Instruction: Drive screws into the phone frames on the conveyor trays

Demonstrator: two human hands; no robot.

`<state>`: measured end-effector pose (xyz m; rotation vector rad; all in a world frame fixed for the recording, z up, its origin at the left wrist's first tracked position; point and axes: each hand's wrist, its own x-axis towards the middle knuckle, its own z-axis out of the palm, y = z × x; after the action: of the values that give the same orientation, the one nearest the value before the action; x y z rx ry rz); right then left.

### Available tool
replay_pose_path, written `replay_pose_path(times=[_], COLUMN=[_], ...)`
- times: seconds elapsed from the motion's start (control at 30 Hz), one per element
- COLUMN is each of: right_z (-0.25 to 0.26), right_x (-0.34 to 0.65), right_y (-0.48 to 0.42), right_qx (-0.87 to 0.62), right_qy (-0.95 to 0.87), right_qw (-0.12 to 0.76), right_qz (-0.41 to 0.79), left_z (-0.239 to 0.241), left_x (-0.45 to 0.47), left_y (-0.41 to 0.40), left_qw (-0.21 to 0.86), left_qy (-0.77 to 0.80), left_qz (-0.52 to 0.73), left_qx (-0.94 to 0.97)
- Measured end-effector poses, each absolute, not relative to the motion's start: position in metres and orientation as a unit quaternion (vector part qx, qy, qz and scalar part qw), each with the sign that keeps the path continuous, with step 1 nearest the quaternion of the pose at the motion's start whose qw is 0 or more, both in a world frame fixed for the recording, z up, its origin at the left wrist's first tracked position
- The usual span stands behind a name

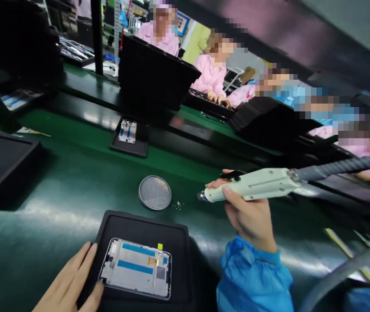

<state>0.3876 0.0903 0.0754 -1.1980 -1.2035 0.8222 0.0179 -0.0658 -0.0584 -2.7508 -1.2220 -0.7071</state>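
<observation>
My right hand (248, 212), in a blue sleeve, is wrapped round a white electric screwdriver (256, 184) that lies level with its tip pointing left, towards a round metal mesh dish (155, 193) and several tiny screws (178, 204) on the green belt. My left hand (69, 284) lies flat with fingers stretched out on the left edge of a black tray (178, 242). In that tray rests a phone frame (136, 268) with blue strips and a small yellow tag.
Another black tray with a phone frame (129, 133) sits further up the green belt (74, 182). A black tray (5, 169) stands at the left edge. Tall black tray stacks (154, 73) stand beyond the belt, and people in pink coats (212, 73) work behind them.
</observation>
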Motion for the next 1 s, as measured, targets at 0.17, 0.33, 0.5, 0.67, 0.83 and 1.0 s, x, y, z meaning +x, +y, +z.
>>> replay_pose_path(times=[0.17,0.33,0.5,0.67,0.83,1.0], right_z=[0.059,0.043,0.034,0.028,0.023,0.020], right_x=[0.341,0.303,0.276,0.264,0.263,0.264], right_y=[0.104,0.108,0.109,0.110,0.108,0.107], right_qx=[-0.450,-0.447,-0.493,-0.481,-0.482,-0.497], right_qy=[-0.491,-0.459,-0.457,-0.481,-0.485,-0.495], right_qw=[0.641,0.651,0.611,0.599,0.601,0.586], right_qz=[0.381,0.407,0.419,0.423,0.415,0.407], left_z=[-0.012,0.000,-0.015,-0.021,-0.022,-0.021], left_x=[0.054,0.077,0.080,0.080,0.082,0.083], left_y=[-0.014,0.017,0.026,0.027,0.024,0.025], left_qw=[0.038,-0.026,-0.072,-0.079,-0.089,-0.101], left_qy=[-0.293,-0.202,-0.167,-0.183,-0.198,-0.200], left_qz=[-0.229,-0.165,-0.175,-0.202,-0.204,-0.208], left_qx=[-0.928,-0.965,-0.968,-0.959,-0.955,-0.952])
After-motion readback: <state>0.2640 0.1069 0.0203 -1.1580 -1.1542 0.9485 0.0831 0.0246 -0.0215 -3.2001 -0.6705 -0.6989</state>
